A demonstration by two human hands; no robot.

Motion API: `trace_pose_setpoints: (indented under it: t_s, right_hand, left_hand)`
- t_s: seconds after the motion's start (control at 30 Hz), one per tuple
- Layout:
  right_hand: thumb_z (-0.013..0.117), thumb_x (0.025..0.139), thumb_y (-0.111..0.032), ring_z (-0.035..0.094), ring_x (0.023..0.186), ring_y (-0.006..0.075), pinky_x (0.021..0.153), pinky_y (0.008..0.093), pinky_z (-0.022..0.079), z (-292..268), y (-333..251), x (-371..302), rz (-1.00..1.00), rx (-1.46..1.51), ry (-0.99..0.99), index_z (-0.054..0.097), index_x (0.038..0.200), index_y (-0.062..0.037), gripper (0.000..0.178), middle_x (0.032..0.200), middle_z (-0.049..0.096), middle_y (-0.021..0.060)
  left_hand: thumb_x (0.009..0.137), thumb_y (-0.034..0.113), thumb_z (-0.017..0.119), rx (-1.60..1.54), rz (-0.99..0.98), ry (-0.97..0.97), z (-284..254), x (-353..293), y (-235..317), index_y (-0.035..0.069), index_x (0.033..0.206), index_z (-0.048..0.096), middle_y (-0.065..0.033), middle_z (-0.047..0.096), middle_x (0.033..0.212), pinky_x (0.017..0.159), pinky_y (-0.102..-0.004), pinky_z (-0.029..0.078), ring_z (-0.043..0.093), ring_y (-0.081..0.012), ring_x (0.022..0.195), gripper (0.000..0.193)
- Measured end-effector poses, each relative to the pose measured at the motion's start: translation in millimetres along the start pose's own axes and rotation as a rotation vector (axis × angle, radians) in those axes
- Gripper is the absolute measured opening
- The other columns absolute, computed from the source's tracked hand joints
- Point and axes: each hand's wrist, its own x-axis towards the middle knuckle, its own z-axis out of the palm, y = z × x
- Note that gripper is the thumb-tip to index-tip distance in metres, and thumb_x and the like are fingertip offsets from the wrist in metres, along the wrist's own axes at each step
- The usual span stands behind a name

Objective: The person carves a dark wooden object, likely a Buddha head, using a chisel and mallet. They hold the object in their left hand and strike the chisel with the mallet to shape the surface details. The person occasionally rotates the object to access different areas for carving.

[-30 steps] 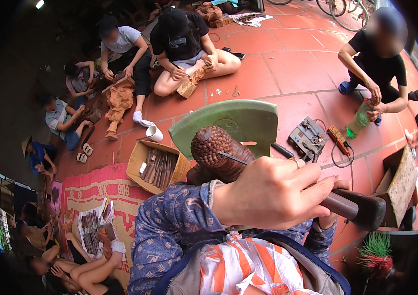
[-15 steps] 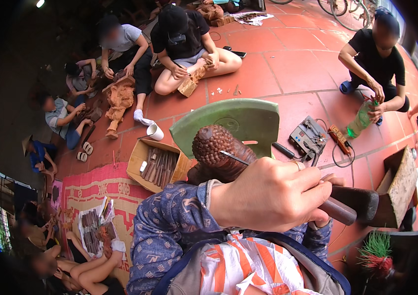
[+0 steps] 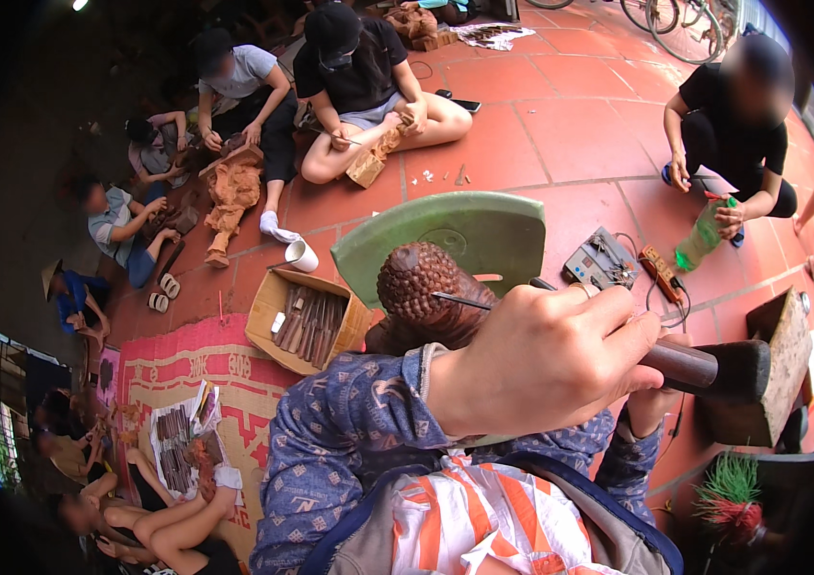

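My left hand [image 3: 541, 359] is closed around the dark handle of a chisel [image 3: 683, 366]. The thin metal blade reaches left, its tip at the knobbly curls of a brown carved wooden head [image 3: 416, 285]. That head lies tilted against a green plastic chair [image 3: 445, 225]. Mostly hidden behind the left one, my right hand [image 3: 654, 407] is closed on a dark wooden mallet [image 3: 740, 372]. The mallet's block is right by the butt of the chisel handle; whether they touch I cannot tell.
A cardboard box [image 3: 354, 321] of chisels and a white cup [image 3: 302, 256] stand left of the chair. To the right are a grey electric device [image 3: 601, 259], a power strip [image 3: 661, 273] and a wooden box [image 3: 780, 369]. Several people sit carving; one squats holding a green bottle [image 3: 704, 235].
Both my hands have moved right, with the chisel and mallet; the chisel handle has also risen. The squatting person's one hand has come away from the bottle.
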Motion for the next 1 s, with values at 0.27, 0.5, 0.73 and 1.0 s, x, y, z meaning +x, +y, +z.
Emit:
trace_pose_setpoints:
  t_s: [0.27, 0.5, 0.73, 1.0]
  right_hand:
    - [0.065, 0.085, -0.002, 0.053, 0.080, 0.0151, 0.072, 0.0265, 0.042, -4, 17, -8, 0.036, 0.086, -0.039, 0.056, 0.097, 0.0005, 0.015, 0.089, 0.056, 0.0059]
    - [0.064, 0.088, 0.000, 0.057, 0.098, 0.0160, 0.088, 0.0308, 0.046, -11, 13, -5, 0.207, 0.136, -0.003, 0.055, 0.115, -0.0005, 0.029, 0.108, 0.059, 0.0065]
    - [0.069, 0.089, -0.030, 0.057, 0.106, 0.0174, 0.094, 0.0355, 0.045, -11, 13, -6, 0.166, -0.132, -0.082, 0.053, 0.124, -0.0031, 0.047, 0.119, 0.059, 0.0067]
    - [0.069, 0.089, -0.024, 0.057, 0.103, 0.0166, 0.091, 0.0331, 0.044, -5, 19, -11, 0.206, -0.022, -0.095, 0.053, 0.124, -0.0025, 0.044, 0.116, 0.059, 0.0064]
  left_hand:
    - [0.072, 0.028, 0.075, 0.048, -0.024, 0.004, 3, 2, -2, 0.004, 0.100, 0.062, -0.0053, 0.054, 0.073, 0.053, -0.0329, 0.049, 0.060, -0.0215, 0.060, 0.039]
    - [0.075, 0.028, 0.074, 0.122, -0.061, 0.004, 4, 5, -2, 0.006, 0.097, 0.062, -0.0051, 0.054, 0.073, 0.052, -0.0332, 0.048, 0.060, -0.0219, 0.060, 0.033]
    - [0.076, 0.029, 0.074, 0.139, -0.053, -0.014, 5, 3, -4, 0.007, 0.095, 0.061, -0.0047, 0.053, 0.074, 0.051, -0.0327, 0.048, 0.060, -0.0209, 0.061, 0.032]
    - [0.076, 0.030, 0.073, 0.172, -0.059, -0.019, 9, 1, -6, 0.008, 0.093, 0.061, -0.0044, 0.053, 0.074, 0.051, -0.0323, 0.048, 0.060, -0.0207, 0.061, 0.030]
